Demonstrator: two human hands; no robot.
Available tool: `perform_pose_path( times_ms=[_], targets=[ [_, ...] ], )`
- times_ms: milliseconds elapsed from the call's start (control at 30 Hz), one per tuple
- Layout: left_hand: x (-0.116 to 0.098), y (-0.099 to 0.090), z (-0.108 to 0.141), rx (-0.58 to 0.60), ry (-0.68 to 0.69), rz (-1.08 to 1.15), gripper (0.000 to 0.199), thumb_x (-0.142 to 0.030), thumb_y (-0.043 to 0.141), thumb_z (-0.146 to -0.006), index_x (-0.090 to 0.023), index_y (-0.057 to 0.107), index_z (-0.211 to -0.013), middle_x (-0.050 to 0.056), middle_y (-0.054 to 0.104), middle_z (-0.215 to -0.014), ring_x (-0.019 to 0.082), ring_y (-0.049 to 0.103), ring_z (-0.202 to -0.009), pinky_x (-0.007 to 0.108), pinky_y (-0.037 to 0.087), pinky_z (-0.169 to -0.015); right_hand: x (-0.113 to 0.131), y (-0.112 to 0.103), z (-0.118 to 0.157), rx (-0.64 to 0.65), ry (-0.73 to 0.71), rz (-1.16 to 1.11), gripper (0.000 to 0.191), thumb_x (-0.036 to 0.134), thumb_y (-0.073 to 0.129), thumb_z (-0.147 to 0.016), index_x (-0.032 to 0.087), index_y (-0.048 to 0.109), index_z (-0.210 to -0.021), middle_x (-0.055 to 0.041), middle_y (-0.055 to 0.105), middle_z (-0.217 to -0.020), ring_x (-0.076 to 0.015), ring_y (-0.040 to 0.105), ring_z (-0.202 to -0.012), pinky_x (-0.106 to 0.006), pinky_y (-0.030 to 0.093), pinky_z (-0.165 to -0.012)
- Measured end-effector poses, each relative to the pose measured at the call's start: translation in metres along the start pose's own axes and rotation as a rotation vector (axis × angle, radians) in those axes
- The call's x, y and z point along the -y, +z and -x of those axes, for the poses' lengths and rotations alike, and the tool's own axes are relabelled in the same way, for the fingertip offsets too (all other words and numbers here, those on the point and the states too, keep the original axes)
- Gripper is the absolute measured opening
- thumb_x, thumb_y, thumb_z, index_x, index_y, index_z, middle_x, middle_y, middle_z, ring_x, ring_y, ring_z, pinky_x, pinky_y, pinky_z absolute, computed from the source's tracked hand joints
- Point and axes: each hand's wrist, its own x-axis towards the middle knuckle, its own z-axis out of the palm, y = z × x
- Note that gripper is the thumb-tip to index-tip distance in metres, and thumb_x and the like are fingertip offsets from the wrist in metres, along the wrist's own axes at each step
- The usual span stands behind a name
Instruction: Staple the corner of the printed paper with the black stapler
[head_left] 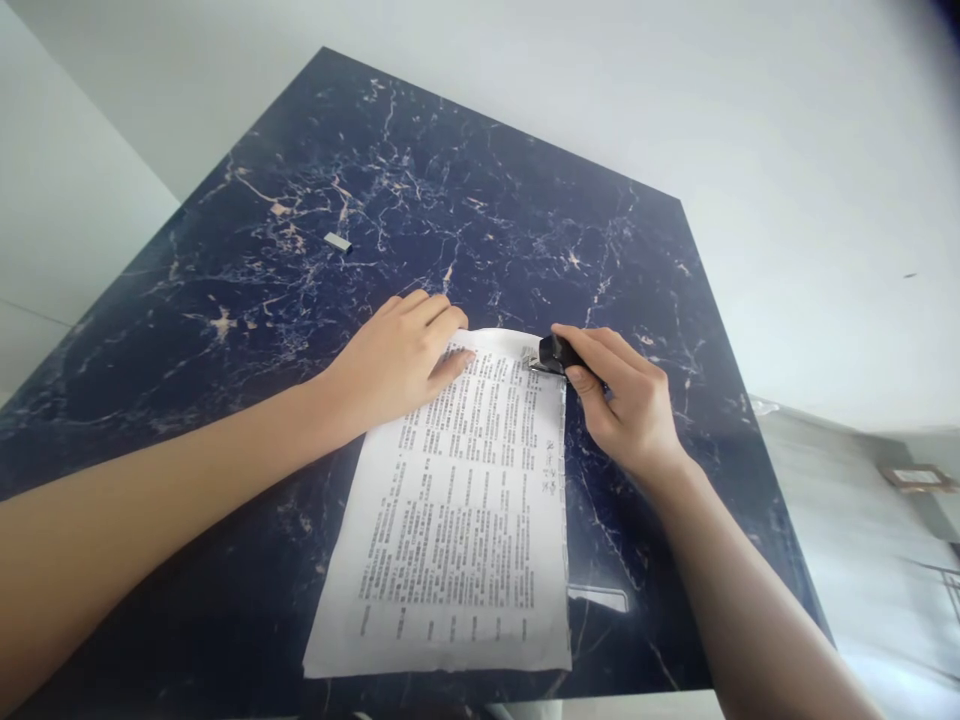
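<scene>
A stack of printed paper sheets [457, 540] lies on the dark blue marbled table, its text turned sideways. My left hand [409, 355] grips the far left edge of the stack, thumb on top and fingers over the back edge. In my right hand [626, 395] is a black stapler [556, 355], fingers and thumb wrapped round its body. The stapler's jaws sit over the far right corner of the sheets. Handwritten marks show along the right margin of the top sheet. Whether the jaws are pressed together I cannot tell.
A small pale box of staples or similar block [338, 242] rests on the table [465, 200] beyond my left hand. A clear, shiny-edged flat thing [600, 598] shows right of the paper. Pale walls stand behind the table's far edges.
</scene>
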Motion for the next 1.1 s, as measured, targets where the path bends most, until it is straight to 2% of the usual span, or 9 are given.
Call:
perform_pose_path(
  times_ms=[300,900,1100],
  targets=[
    [0.001,0.0,0.0,0.013,0.01,-0.022,0.03,-0.033,0.049,-0.105,-0.014,0.064,-0.121,0.014,0.068,-0.115,0.031,0.061,-0.109,0.047,0.049,-0.094,0.002,0.006,0.003,0.028,-0.019,0.125,0.051,0.016,0.046,-0.103,0.028,0.056,-0.152,-0.0118,0.069,-0.126,-0.03,0.067,-0.106,-0.053,0.055,-0.094],
    [0.0,0.001,0.001,0.001,0.005,-0.015,0.029,-0.033,0.05,-0.104,-0.015,0.065,-0.121,0.014,0.069,-0.115,0.032,0.061,-0.111,0.048,0.049,-0.096,0.009,0.01,0.002,0.038,-0.003,0.234,0.052,0.014,0.045,-0.102,0.027,0.056,-0.15,-0.0106,0.07,-0.122,-0.0299,0.065,-0.103,-0.049,0.053,-0.088],
    [0.0,0.001,0.001,0.002,0.004,-0.025,0.031,-0.032,0.048,-0.105,-0.012,0.065,-0.121,0.016,0.069,-0.116,0.033,0.06,-0.11,0.05,0.049,-0.096,0.014,0.009,0.0,0.066,-0.01,0.309,0.049,0.012,0.044,-0.102,0.025,0.058,-0.146,-0.0102,0.071,-0.116,-0.0283,0.065,-0.098,-0.045,0.051,-0.082]
  ],
)
